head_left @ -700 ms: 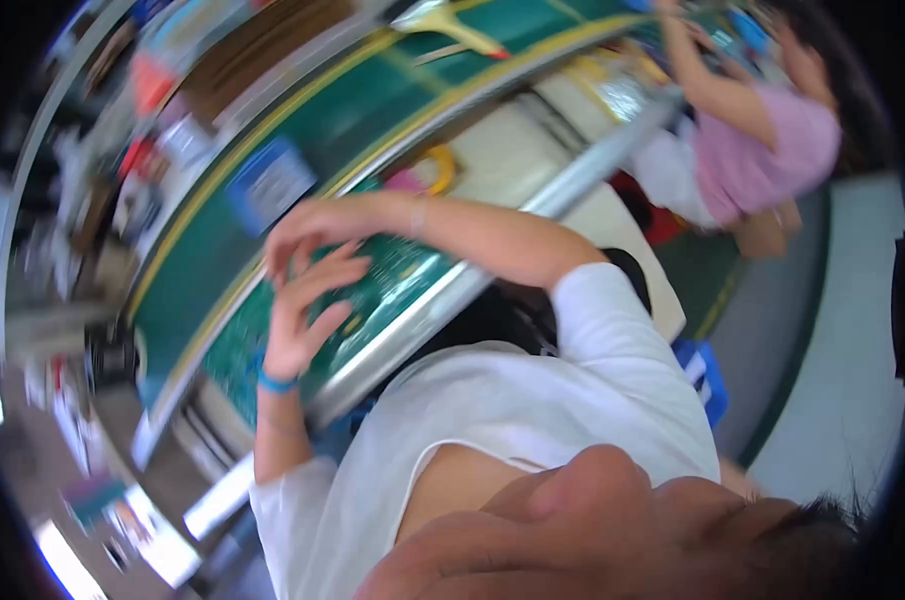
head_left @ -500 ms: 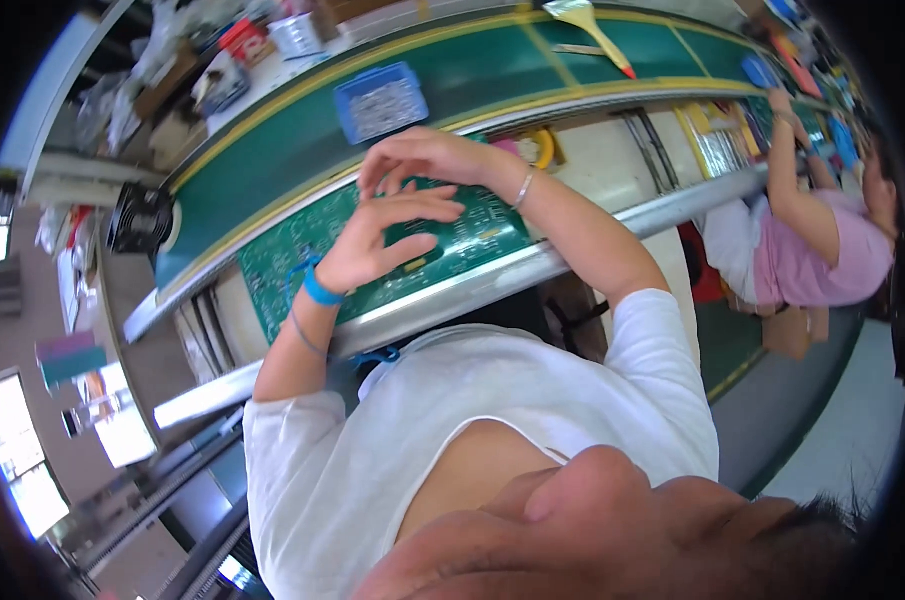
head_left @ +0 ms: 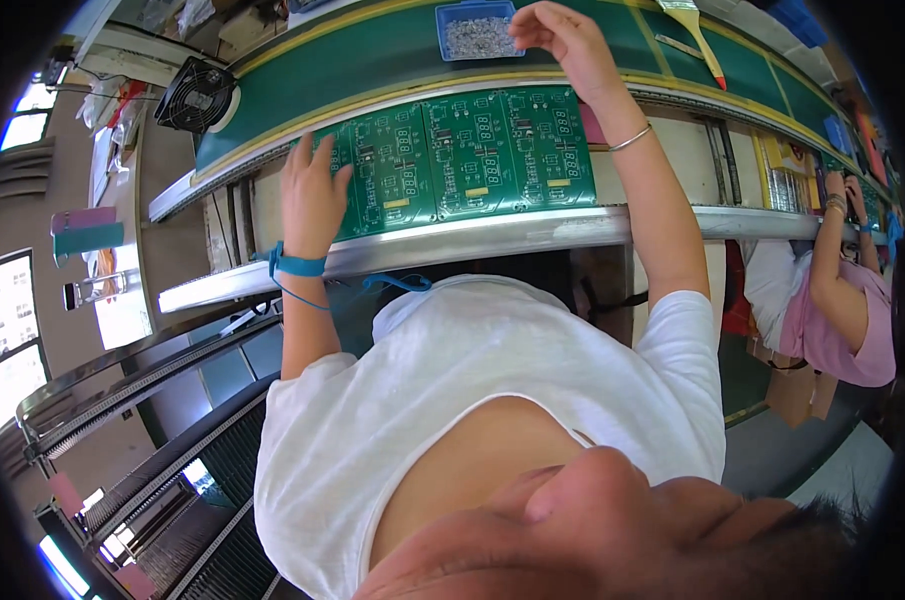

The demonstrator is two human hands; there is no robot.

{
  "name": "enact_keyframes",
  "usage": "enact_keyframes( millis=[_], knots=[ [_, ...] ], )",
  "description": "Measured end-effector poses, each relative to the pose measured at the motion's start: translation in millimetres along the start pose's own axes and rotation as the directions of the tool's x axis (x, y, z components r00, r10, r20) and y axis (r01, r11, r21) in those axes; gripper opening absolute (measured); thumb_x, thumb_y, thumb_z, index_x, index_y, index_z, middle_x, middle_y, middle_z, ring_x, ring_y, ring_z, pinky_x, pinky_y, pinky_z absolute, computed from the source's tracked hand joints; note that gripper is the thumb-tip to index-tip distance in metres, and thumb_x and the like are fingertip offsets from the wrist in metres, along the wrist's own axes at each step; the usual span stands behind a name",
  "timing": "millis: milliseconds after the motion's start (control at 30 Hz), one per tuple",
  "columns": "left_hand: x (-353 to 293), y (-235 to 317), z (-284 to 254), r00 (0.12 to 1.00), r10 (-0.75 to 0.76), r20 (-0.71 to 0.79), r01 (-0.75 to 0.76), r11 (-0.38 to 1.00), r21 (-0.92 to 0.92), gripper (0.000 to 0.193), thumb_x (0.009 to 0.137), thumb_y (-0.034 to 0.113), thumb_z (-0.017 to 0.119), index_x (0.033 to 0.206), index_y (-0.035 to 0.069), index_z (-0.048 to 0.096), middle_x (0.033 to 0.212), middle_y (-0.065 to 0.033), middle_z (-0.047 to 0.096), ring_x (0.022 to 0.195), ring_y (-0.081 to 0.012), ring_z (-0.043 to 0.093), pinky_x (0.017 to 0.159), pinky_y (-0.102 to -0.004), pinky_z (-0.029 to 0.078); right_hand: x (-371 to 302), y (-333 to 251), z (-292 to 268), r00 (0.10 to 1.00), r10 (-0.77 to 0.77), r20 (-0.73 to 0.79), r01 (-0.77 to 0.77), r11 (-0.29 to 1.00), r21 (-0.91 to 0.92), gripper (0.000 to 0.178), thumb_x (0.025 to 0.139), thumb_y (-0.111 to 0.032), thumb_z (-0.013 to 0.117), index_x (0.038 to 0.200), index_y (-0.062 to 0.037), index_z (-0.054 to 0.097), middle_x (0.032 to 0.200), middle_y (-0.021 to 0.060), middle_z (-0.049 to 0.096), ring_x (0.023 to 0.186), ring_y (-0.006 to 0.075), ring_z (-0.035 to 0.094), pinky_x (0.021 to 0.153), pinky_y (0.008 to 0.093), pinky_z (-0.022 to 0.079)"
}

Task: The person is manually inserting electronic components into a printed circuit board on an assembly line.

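A panel of green circuit boards [head_left: 457, 165] lies between the rails in front of me, with white digit displays and small yellow parts on it. My left hand [head_left: 314, 195] is over the panel's left end, its fingers pointing away from me and apart, nothing in them. A blue wrist strap [head_left: 300, 265] with a thin cord circles that wrist. Farther off, my right hand [head_left: 570, 45] hangs at the right edge of a blue bin [head_left: 462, 57] filled with small clear parts. Its fingers are loosely bent and apart, and I see nothing between them.
A green conveyor belt [head_left: 352, 70] runs beyond the metal front rail [head_left: 492, 235]. A black fan [head_left: 197, 95] stands at the left, and a brush [head_left: 694, 35] lies on the belt. At the far right, a person in pink [head_left: 842, 320] works at the same line.
My hands have parted: the right has gone from above the boards out to the blue bin, the left toward the panel's left end. The whole view has shifted, and the boards are now less covered.
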State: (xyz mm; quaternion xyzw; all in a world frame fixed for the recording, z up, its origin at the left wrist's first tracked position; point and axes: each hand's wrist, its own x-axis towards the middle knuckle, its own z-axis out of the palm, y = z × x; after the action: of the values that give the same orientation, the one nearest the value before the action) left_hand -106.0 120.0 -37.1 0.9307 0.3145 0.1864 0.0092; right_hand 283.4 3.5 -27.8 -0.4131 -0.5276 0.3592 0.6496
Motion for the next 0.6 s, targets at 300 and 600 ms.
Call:
enact_keyframes(
  millis=[300, 600],
  knots=[
    [-42.9, 20.8, 47.1, 0.975, -0.213, 0.059, 0.218, 0.972, -0.087, 0.06, 0.102, 0.034, 0.061, 0.147, -0.003, 0.045, 0.152, -0.0373, 0.039, 0.137, -0.0528, 0.044, 0.11, -0.0515, 0.044, -2.4, 12.1, -16.5, 0.95, -0.054, -0.308, -0.054, 0.942, -0.332, 0.032, 0.106, -0.023, 0.056, 0.093, 0.0015, 0.07, 0.084, 0.0039, 0.07, 0.076, 0.0106, 0.066, 0.071, 0.0251, 0.054],
    [-35.8, 98.9, 35.9, 0.991, 0.004, 0.13, 0.038, 0.948, -0.317, 0.062, 0.098, 0.034, 0.066, 0.148, 0.003, 0.047, 0.154, -0.0336, 0.039, 0.133, -0.05, 0.048, 0.107, -0.0503, 0.046, -11.9, 12.6, -24.7, 0.965, -0.094, -0.243, -0.047, 0.855, -0.516, 0.032, 0.106, -0.028, 0.056, 0.105, -0.0001, 0.072, 0.097, 0.0063, 0.074, 0.086, 0.0124, 0.069, 0.083, 0.0274, 0.055]
  ],
)
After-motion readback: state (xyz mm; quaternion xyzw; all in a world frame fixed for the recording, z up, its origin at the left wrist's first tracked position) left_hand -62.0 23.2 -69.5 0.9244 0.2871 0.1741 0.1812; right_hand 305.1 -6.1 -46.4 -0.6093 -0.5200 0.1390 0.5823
